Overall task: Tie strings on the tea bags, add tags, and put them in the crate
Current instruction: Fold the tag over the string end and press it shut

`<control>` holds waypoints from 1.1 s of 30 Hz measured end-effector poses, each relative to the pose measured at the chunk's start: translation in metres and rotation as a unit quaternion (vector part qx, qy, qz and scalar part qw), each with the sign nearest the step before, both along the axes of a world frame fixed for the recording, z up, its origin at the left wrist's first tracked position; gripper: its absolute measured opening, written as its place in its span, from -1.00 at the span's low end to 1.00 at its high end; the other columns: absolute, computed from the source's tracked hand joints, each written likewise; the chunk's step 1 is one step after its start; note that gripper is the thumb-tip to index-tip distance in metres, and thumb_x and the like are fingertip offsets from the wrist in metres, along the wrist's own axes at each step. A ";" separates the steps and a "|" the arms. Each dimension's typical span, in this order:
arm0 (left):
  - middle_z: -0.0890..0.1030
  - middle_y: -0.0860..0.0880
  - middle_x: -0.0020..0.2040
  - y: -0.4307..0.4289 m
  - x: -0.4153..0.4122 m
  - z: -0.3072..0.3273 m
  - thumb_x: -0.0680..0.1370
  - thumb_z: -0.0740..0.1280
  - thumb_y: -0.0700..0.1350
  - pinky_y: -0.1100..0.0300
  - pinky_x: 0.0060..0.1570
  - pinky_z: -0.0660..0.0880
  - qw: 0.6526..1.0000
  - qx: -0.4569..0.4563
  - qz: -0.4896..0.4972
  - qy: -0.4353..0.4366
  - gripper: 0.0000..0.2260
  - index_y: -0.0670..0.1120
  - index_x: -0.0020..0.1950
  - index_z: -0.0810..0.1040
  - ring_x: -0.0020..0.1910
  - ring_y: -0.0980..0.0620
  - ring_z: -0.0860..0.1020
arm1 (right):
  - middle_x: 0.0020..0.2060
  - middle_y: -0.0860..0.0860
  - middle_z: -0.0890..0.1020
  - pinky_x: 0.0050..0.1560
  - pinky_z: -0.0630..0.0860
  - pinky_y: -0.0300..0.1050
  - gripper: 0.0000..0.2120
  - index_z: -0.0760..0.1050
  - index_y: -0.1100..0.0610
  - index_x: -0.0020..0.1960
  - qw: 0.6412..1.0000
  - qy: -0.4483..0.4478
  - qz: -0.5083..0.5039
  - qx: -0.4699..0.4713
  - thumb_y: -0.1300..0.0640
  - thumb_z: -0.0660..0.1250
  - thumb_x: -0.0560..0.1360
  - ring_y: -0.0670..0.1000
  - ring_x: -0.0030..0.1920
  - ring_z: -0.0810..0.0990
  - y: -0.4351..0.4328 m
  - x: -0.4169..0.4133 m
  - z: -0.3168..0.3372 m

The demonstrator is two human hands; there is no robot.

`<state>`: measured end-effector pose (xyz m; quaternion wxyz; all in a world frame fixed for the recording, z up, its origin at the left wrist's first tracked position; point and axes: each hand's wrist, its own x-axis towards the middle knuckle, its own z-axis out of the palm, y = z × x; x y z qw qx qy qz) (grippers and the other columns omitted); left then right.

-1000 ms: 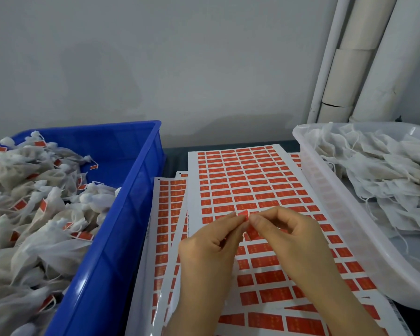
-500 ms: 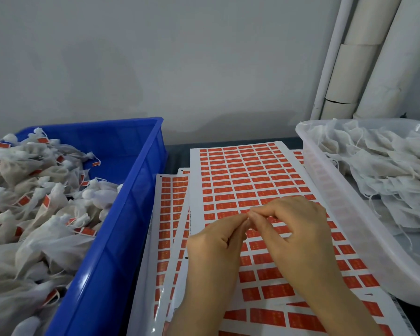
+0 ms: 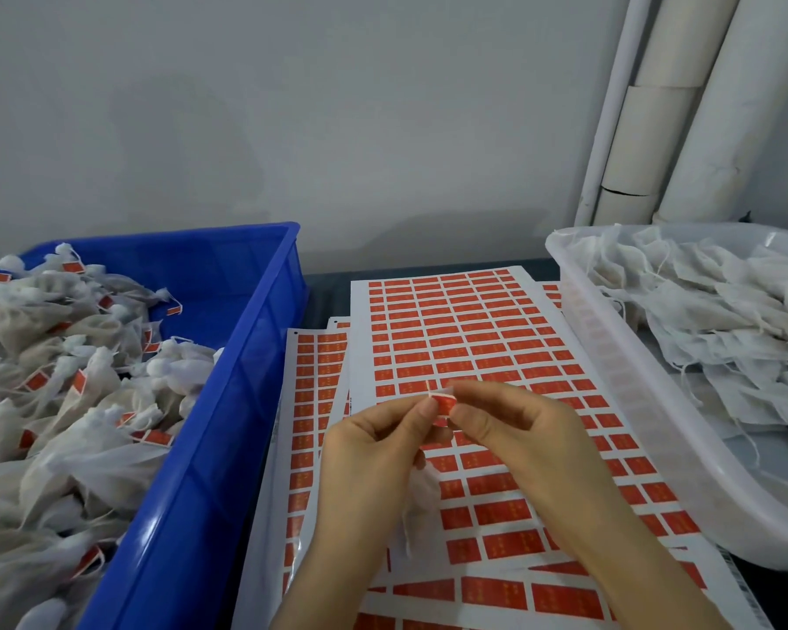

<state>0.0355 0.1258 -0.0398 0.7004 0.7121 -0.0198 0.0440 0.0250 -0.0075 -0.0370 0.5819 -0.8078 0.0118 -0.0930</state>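
While pinching a small red paper tag (image 3: 446,406) at bench (image 3: 326,295) centre between left grip (image 3: 365,456) and right grip (image 3: 528,443), white mesh tea bag (image 3: 421,497) dangling beneath. Seemingly midway: heaps tagged in blue plastic crate (image 3: 265,338) at left edge, heaps untagged in white plastic tray (image 3: 619,370) at right.

place: small packing workshop | evidence: blue crate (image 3: 246,356) of tagged tea bags, label sheets (image 3: 451,320), bare wall

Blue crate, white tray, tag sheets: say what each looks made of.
Blue crate: hard moulded plastic, glossy. Bright highlights streak its rim and wall.
White tray: translucent plastic, likely thinner. Its wall looks milky, with soft highlights.
Tag sheets: probably coated paper backing with printed red labels. They lie thin and flat, overlapped, with a slight sheen.
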 end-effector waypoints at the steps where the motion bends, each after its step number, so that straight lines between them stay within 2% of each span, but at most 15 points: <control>1: 0.68 0.13 -0.33 0.000 0.000 0.000 0.30 0.35 0.03 0.48 -0.40 0.47 1.000 -0.002 0.000 0.000 -0.91 0.13 -0.27 0.64 -0.34 0.22 0.63 | -0.29 -0.58 0.50 -0.37 0.37 -0.60 -0.81 0.47 -0.33 -0.19 1.000 0.000 -0.006 0.007 -0.26 0.28 0.19 -0.53 -0.16 0.47 0.000 0.001 -0.001; 4: 0.68 0.15 -0.34 0.000 0.000 -0.001 0.28 0.35 0.06 0.48 -0.40 0.47 1.000 0.000 0.000 0.002 -0.92 0.15 -0.29 0.63 -0.34 0.22 0.63 | -0.26 -0.49 0.56 -0.31 0.43 -0.54 -0.86 0.51 -0.30 -0.23 0.999 -0.001 -0.030 0.030 -0.23 0.29 0.22 -0.40 -0.17 0.56 0.000 0.001 -0.004; 8: 0.67 0.15 -0.35 -0.001 0.001 0.000 0.28 0.35 0.06 0.48 -0.40 0.47 1.000 -0.002 0.005 0.000 -0.92 0.15 -0.29 0.62 -0.35 0.22 0.62 | -0.26 -0.45 0.59 -0.31 0.44 -0.54 -0.97 0.52 -0.27 -0.25 0.998 -0.005 -0.040 0.040 -0.15 0.35 0.30 -0.38 -0.17 0.56 -0.002 0.002 -0.008; 12: 0.68 0.14 -0.34 -0.001 0.000 -0.001 0.30 0.36 0.04 0.47 -0.39 0.48 1.000 -0.005 0.009 0.000 -0.94 0.14 -0.29 0.63 -0.34 0.21 0.62 | -0.25 -0.42 0.60 -0.34 0.44 -0.56 -0.93 0.53 -0.23 -0.24 0.998 -0.009 -0.041 0.051 -0.06 0.39 0.37 -0.38 -0.15 0.56 -0.001 0.003 -0.012; 18: 0.68 0.15 -0.31 -0.002 0.001 -0.003 0.43 0.39 -0.09 0.47 -0.38 0.48 1.000 0.005 0.013 -0.011 -0.90 0.10 -0.26 0.64 -0.32 0.22 0.62 | -0.24 -0.37 0.62 -0.26 0.50 -0.49 -0.92 0.55 -0.20 -0.22 0.997 -0.022 -0.041 0.056 -0.01 0.39 0.40 -0.32 -0.15 0.59 0.001 0.003 -0.013; 21: 0.66 0.19 -0.28 -0.004 0.001 -0.006 0.47 0.38 -0.07 0.48 -0.34 0.49 0.999 0.032 0.020 -0.032 -0.89 0.09 -0.25 0.62 -0.23 0.24 0.61 | -0.24 -0.36 0.62 -0.27 0.50 -0.49 -0.89 0.55 -0.18 -0.20 0.997 -0.036 -0.033 0.056 0.04 0.40 0.42 -0.31 -0.17 0.60 0.002 0.003 -0.012; 24: 0.62 0.24 -0.25 -0.009 -0.001 -0.009 0.48 0.36 -0.02 0.56 -0.30 0.44 0.992 0.100 0.035 -0.071 -0.90 0.09 -0.24 0.58 -0.13 0.30 0.57 | -0.26 -0.37 0.61 -0.32 0.46 -0.53 -0.87 0.53 -0.18 -0.20 0.998 -0.045 -0.032 0.041 0.07 0.38 0.43 -0.34 -0.20 0.59 0.005 0.002 -0.013; 27: 0.61 0.20 -0.25 -0.011 0.001 -0.012 0.49 0.34 0.03 0.48 -0.30 0.45 0.984 0.147 0.055 -0.086 -0.90 0.09 -0.23 0.55 -0.12 0.30 0.54 | -0.28 -0.35 0.60 -0.32 0.44 -0.55 -0.88 0.53 -0.17 -0.19 0.998 -0.049 -0.039 0.031 0.05 0.37 0.45 -0.35 -0.21 0.58 0.006 0.001 -0.014; 29: 0.62 0.18 -0.27 -0.010 0.002 -0.012 0.49 0.33 0.03 0.44 -0.22 0.43 0.987 0.133 0.061 -0.068 -0.88 0.07 -0.24 0.55 -0.15 0.29 0.56 | -0.29 -0.34 0.60 -0.35 0.43 -0.54 -0.90 0.53 -0.16 -0.19 0.998 -0.049 -0.036 0.033 0.05 0.36 0.45 -0.33 -0.24 0.59 0.008 0.001 -0.013; 31: 0.63 0.22 -0.28 -0.008 0.002 -0.010 0.51 0.32 0.00 0.41 -0.24 0.42 0.994 0.086 0.061 -0.039 -0.84 0.06 -0.26 0.57 -0.17 0.31 0.57 | -0.29 -0.35 0.60 -0.37 0.42 -0.54 -0.89 0.51 -0.16 -0.20 0.998 -0.047 -0.031 0.034 0.05 0.35 0.45 -0.33 -0.25 0.59 0.010 0.001 -0.014; 33: 0.63 0.29 -0.28 -0.006 0.003 -0.007 0.52 0.26 0.06 0.45 -0.27 0.38 0.997 0.035 0.063 -0.006 -0.79 0.07 -0.26 0.60 -0.18 0.37 0.57 | -0.30 -0.34 0.60 -0.35 0.43 -0.54 -0.90 0.51 -0.16 -0.20 0.998 -0.041 -0.028 0.032 0.04 0.36 0.45 -0.32 -0.24 0.59 0.008 0.002 -0.014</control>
